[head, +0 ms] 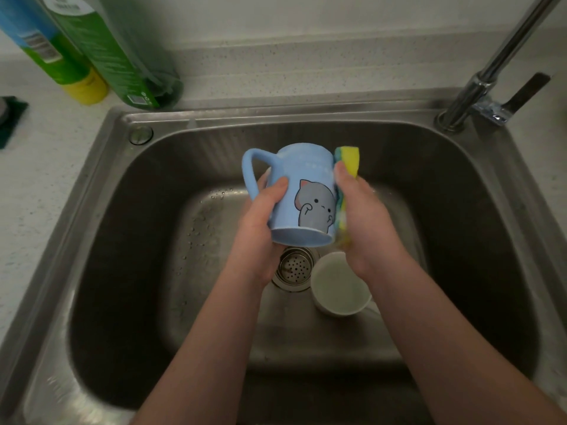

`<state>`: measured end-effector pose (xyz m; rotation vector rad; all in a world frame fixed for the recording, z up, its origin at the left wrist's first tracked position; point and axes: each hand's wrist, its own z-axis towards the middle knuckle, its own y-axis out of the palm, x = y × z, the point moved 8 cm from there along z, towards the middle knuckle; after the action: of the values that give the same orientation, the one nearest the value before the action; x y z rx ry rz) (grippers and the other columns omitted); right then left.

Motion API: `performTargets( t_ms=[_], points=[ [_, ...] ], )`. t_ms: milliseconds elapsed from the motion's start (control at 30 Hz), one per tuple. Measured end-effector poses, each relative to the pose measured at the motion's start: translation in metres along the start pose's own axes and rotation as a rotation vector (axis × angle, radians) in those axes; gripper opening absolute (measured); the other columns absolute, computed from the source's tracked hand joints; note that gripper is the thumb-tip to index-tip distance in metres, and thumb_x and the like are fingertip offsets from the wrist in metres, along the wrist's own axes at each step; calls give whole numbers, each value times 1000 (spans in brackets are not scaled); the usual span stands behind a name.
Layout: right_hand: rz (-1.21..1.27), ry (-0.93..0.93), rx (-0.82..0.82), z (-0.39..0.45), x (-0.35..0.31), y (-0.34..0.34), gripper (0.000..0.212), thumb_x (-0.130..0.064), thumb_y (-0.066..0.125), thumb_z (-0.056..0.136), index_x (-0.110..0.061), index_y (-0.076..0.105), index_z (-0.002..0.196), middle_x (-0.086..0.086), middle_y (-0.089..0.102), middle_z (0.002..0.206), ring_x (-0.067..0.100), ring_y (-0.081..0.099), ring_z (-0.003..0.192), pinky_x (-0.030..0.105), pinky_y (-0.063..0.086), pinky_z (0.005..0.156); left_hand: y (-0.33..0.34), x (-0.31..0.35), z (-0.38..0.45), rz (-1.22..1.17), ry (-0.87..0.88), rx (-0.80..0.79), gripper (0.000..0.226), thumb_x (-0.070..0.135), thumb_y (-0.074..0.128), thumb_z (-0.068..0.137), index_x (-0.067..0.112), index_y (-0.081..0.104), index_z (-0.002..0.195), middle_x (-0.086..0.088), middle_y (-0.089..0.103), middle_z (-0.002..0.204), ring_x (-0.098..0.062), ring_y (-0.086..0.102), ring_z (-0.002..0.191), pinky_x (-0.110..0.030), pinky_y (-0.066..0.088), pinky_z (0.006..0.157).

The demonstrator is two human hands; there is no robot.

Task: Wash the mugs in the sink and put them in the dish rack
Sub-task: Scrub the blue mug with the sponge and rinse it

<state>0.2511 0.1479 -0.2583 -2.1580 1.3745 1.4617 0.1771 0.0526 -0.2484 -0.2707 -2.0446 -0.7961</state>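
Over the middle of the steel sink (101,210) I hold a light blue mug (303,179) with a grey cat drawing, tilted so its mouth faces me and its handle points up left. My left hand (260,222) grips the mug's left side, thumb on the wall. My right hand (365,219) grips a yellow and green sponge (348,162) and holds it flat against the mug's right side. A white mug (337,286) stands upright on the sink floor under my right wrist, partly hidden by it.
The drain strainer (293,266) lies just left of the white mug. A chrome tap (491,78) rises at the back right. Two green bottles (122,50) stand on the counter at the back left, and a dark green pad (9,118) lies at the left edge.
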Motion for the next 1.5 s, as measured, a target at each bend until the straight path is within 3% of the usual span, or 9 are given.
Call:
performTargets(
  t_ms=[133,400,633,800,933,1067,1200,1333,1500],
  points=[
    [118,226,-99,-1,19,7,47,-56,50,90,-18,65,115,12,71,108,31,68,99,52,50,92,0,2,0,-23,8,-15,63,39,56,79,10,50,135,-18,66,118,-31,68,98,-37,57,66],
    [-32,-166,-115,-11,-15,16,16,-42,52,93,-42,58,108,-6,68,112,11,68,99,38,57,84,-4,6,0,-166,7,7,59,48,48,83,7,61,124,-18,66,116,-32,65,99,-46,54,82],
    [-221,-427,-69,-23,-34,18,50,-36,59,90,-41,42,137,-29,48,122,-8,56,109,19,53,88,-3,5,2,-161,-26,-36,55,47,44,90,6,59,124,-15,67,107,-29,66,93,-42,55,79],
    [13,-88,-28,-10,-6,12,30,-42,53,94,-27,59,119,-2,69,108,13,69,92,32,58,74,-3,4,0,-102,-17,-10,59,46,50,82,5,60,123,-17,68,110,-32,66,96,-43,56,78],
    [178,189,-122,-9,15,16,43,-53,46,93,-22,62,119,9,71,109,28,69,94,42,57,73,-2,4,0,-109,-5,-31,59,47,46,88,5,58,127,-20,65,118,-36,63,104,-48,54,85],
    [30,-116,-65,-10,-8,14,29,-44,49,95,-32,56,120,-3,68,114,15,67,101,35,56,80,-2,5,2,-100,18,-42,61,48,47,86,5,57,128,-20,63,120,-35,62,105,-51,50,90],
    [-174,-358,-7,-19,-29,12,43,-39,56,92,-41,45,133,-15,53,130,0,59,108,25,54,87,-1,4,2,-82,4,-39,55,45,50,82,6,61,119,-15,68,103,-28,66,91,-41,55,79],
    [2,-84,18,-11,-9,7,28,-44,51,94,-33,57,119,-3,69,109,11,69,92,33,59,74,-1,2,1,-42,3,-37,56,45,49,83,6,61,122,-18,69,111,-32,67,97,-43,57,79],
    [242,303,-193,-8,23,21,50,-61,43,90,-26,62,120,7,71,111,32,67,102,59,45,94,-1,5,2,-48,23,-35,52,48,45,87,10,65,115,-14,70,109,-30,67,98,-43,57,81]
  ],
)
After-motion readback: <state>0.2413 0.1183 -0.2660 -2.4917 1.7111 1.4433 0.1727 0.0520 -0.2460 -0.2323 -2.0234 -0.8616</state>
